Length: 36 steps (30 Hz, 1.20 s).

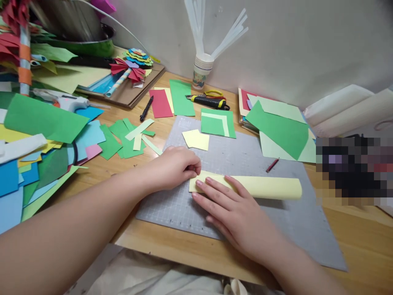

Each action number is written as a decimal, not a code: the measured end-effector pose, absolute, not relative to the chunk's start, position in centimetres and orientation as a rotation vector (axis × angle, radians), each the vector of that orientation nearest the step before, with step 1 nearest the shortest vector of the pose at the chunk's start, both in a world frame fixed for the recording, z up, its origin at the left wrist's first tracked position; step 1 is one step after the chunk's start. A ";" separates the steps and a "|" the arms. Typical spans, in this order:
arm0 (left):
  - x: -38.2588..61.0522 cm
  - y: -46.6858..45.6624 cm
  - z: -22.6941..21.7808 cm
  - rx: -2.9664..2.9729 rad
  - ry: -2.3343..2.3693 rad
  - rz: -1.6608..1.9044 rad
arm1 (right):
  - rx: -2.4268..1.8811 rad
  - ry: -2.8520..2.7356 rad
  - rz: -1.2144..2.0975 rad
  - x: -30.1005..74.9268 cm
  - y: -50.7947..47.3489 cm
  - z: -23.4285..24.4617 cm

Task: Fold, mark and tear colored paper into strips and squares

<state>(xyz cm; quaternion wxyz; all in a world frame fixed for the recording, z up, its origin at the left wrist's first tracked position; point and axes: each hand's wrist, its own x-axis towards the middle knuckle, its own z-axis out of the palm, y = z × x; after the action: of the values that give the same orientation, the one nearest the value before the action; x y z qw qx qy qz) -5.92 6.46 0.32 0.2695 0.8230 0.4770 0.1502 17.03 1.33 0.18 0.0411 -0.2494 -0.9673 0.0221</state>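
Observation:
A sheet of pale yellow paper [273, 187], folded over into a long strip, lies across the grey cutting mat [172, 209]. My right hand [233, 205] rests flat on its left part with the fingers stretched out. At the strip's left end, my left hand [181, 166] has its fingers curled in, the tips at the paper's upper corner. Whether those fingers pinch the paper is hard to see. Just above my hands lies a small pale yellow paper piece [196, 140]. A short dark red pencil [272, 165] sits on the mat beyond the strip.
Green paper scraps [127, 139] and a heap of coloured paper [46, 123] with a glue gun [70, 100] fill the left. Behind the mat are a black pen [146, 108], a utility knife [210, 101] and a paper cup [202, 67] of glue sticks. Stacked paper [279, 127] lies right.

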 end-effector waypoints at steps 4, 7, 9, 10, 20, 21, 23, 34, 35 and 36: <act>-6.2 6.5 0.2 2.193 1.283 0.457 | -0.793 -2.960 0.062 17.1 0.8 0.0; -6.4 6.6 0.0 2.165 1.281 0.471 | -0.822 -2.955 0.071 17.0 0.6 -0.2; -6.5 6.7 0.0 2.153 1.277 0.475 | -0.835 -2.954 0.078 16.9 0.6 -0.3; -6.5 6.7 -0.1 2.149 1.275 0.477 | -0.840 -2.953 0.084 16.9 0.6 -0.4; -6.4 6.8 -0.2 2.131 1.275 0.479 | -0.885 -2.968 0.165 16.9 1.0 -0.3; -6.4 6.8 -0.2 2.129 1.277 0.474 | -0.893 -2.970 0.171 16.9 1.0 -0.3; -6.4 6.8 -0.1 2.124 1.282 0.463 | -0.901 -2.971 0.185 16.9 1.0 -0.2; -6.3 6.8 0.2 2.107 1.285 0.429 | -0.938 -3.032 0.233 17.0 1.1 0.2; -6.3 6.8 0.2 2.106 1.287 0.429 | -0.937 -3.029 0.230 17.0 1.1 0.2; -6.3 6.8 0.2 2.105 1.288 0.429 | -0.937 -3.025 0.226 17.0 1.1 0.2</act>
<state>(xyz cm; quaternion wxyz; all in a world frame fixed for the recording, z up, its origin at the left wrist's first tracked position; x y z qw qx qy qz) -6.33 6.82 0.21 0.3130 0.7982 0.4883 0.1625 16.96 1.07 0.20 -0.0167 -0.2950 -0.9527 0.0712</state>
